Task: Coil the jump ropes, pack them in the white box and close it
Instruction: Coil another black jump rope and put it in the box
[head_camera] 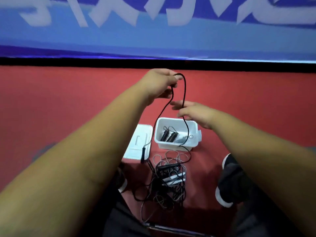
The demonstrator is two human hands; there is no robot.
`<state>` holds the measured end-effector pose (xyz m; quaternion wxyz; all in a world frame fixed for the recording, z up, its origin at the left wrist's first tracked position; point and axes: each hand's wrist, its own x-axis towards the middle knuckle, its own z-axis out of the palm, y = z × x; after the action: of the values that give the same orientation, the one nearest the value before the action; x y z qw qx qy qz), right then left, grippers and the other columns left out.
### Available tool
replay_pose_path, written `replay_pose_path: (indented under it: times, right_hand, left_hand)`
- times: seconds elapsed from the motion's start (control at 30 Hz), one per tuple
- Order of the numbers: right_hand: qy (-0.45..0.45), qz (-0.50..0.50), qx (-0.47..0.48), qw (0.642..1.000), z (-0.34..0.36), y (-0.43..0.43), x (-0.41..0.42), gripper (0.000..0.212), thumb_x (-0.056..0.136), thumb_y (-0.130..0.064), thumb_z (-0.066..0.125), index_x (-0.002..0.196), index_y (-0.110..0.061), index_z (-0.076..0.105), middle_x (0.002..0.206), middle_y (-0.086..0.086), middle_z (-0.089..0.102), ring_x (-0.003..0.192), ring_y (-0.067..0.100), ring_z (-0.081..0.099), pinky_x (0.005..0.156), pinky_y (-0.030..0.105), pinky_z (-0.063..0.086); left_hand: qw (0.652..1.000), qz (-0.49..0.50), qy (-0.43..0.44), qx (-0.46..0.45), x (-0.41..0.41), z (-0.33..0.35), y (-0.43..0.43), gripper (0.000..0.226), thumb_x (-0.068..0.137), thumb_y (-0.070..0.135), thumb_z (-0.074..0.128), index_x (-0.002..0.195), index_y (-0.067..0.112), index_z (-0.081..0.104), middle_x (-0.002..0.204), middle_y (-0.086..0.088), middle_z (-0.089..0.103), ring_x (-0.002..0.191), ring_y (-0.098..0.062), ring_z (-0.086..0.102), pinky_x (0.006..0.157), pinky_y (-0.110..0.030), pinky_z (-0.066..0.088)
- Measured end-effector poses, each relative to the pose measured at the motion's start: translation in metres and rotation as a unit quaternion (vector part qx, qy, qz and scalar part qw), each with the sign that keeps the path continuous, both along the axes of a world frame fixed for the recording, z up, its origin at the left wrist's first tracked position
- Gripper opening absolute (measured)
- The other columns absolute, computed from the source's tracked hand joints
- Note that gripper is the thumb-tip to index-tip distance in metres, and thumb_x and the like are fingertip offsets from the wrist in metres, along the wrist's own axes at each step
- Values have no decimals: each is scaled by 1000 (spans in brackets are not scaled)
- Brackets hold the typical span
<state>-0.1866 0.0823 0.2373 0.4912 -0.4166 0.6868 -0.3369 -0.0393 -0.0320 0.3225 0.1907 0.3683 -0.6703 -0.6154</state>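
My left hand [159,84] is raised and pinches a loop of a black jump rope [184,93]. The rope hangs down in two strands; one ends in a black handle [143,153] dangling over the lid. My right hand [193,113] is open, fingers straight, with the other strand running across its fingers. Below stands the open white box [193,129] on the red floor, holding a coiled rope with two black handles [168,135]. Its white lid [136,142] lies flat to the left. A tangled pile of black and grey ropes [168,178] lies in front of the box.
My two black shoes with white soles [225,182] stand either side of the pile. A black strip and a blue banner wall [153,40] bound the red floor [68,100] at the back. A dark bar-like object [171,229] lies at the bottom edge.
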Motion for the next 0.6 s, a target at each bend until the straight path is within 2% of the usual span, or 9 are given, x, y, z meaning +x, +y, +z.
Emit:
replay_pose_path:
  times: [0.07,0.17,0.27,0.37,0.47,0.53,0.6]
  right_hand:
    - [-15,-13,-39,999,23,2,10,51,93,-6,70,136,-34,68,134,-12,70,114,0,60,88,24,41]
    - [-23,-23,-83,996,57,4,27,43,93,-9,74,128,-34,71,130,-9,73,111,5,64,90,28,43]
    - [-28,-56,-107,992,88,4,38,24,93,-12,74,111,-27,75,120,-3,78,108,11,70,91,34,46]
    - [-14,-103,-109,989,112,3,38,8,92,-15,74,96,-21,72,109,7,81,93,21,72,81,35,45]
    - [53,-114,-92,988,126,8,26,4,91,-15,70,89,-18,73,98,9,80,83,21,66,71,31,42]
    - [129,-109,-75,983,135,14,16,10,90,-21,70,87,-13,75,90,11,74,79,23,62,65,29,41]
    - [167,-108,-66,978,144,18,9,17,94,-25,66,91,-12,77,94,10,79,75,22,65,68,31,43]
  left_hand:
    - [999,-2,38,-9,3,38,5,18,101,17,67,115,8,75,86,-2,67,59,-16,54,72,-34,58]
    - [996,6,92,-15,7,90,10,16,102,19,66,113,12,75,91,-4,67,55,-13,57,80,-35,61]
    - [991,20,130,-17,12,134,12,18,102,22,66,116,13,76,95,-4,68,71,-21,65,85,-37,63]
    - [980,41,194,18,17,170,14,21,102,21,67,119,12,75,94,-4,69,78,-24,69,82,-35,63]
    - [946,86,297,99,18,198,17,22,101,17,67,121,9,74,88,-4,68,82,-22,71,82,-34,63]
    - [917,119,354,139,20,210,17,20,103,14,65,119,6,71,85,-6,65,84,-22,69,83,-34,63]
    - [898,152,383,157,23,216,14,18,105,13,61,119,5,70,83,-7,63,87,-23,67,82,-35,64]
